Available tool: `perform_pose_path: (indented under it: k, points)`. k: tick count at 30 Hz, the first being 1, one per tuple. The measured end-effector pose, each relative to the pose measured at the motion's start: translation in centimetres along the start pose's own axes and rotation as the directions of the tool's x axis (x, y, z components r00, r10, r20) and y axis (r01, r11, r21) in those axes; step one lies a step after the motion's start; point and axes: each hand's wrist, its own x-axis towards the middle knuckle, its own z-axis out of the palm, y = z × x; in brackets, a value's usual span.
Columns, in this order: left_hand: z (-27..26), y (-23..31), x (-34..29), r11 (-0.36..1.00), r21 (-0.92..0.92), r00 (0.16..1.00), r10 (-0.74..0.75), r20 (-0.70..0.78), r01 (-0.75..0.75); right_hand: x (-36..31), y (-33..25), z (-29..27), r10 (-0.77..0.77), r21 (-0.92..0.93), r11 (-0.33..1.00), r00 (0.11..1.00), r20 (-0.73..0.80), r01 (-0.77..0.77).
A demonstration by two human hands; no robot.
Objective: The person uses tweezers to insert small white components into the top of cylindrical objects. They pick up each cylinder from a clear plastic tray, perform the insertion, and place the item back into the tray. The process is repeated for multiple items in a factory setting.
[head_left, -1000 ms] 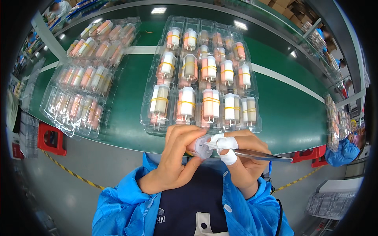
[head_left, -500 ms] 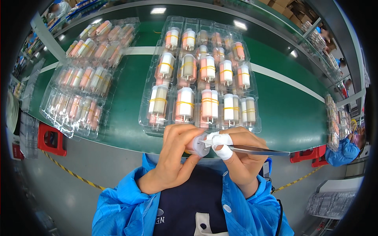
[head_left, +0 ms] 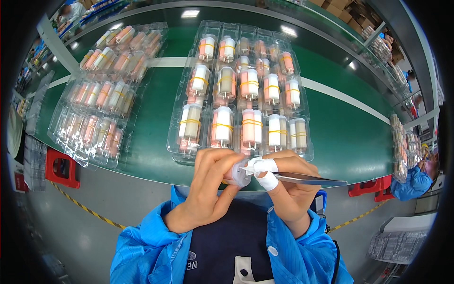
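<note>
My left hand (head_left: pixel 208 187) is closed round a pinkish cylinder (head_left: pixel 240 175) with a clear, pale end turned to the right. My right hand (head_left: pixel 293 182), thumb and forefinger wrapped in white tape, grips a pair of slim metal tweezers (head_left: pixel 312 179). Their joined end sticks out to the right; the taped fingertips meet the cylinder's pale end, where the tips are hard to make out. Just beyond my hands lies a clear plastic tray (head_left: pixel 171 142) with pink, white and grey cylinders (head_left: pixel 222 124) bundled by yellow rubber bands, short pins facing me.
More loaded clear trays (head_left: pixel 94 111) lie at the left of the green table (head_left: pixel 331 137). Red stools (head_left: pixel 63 168) stand below its edge on both sides. Another person in blue (head_left: pixel 411 182) is at the far right, by stacked trays (head_left: pixel 399 146).
Both hands stay almost in place. My right hand and the tweezers have shifted very slightly against the cylinder's end.
</note>
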Motion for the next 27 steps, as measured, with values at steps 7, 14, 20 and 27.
perform_pose_path:
  k: [7, 14, 20, 27]
  points:
    - [-0.16, 0.02, 0.05, 1.0, 0.004, 1.0, 0.015, -0.003, -0.015, -0.19, 0.12, -0.1, 0.027, 0.08, 0.996, 0.999, -0.02, -0.026]
    - [-0.2, -0.07, -0.04, 0.999, 0.035, 1.0, 0.007, 0.006, -0.008, -0.21, 0.4, -0.05, 0.005, 0.014, 1.0, 1.0, -0.001, -0.005]
    - [-0.3, -0.11, -0.06, 0.998, 0.056, 1.0, 0.015, 0.006, -0.015, -0.26, 0.34, -0.04, 0.009, 0.012, 1.0, 1.0, 0.0, -0.009]
    - [-0.36, -0.22, -0.16, 0.998, 0.059, 1.0, 0.022, 0.011, -0.023, -0.28, 0.19, -0.11, 0.027, 0.027, 0.999, 1.0, 0.008, -0.027]
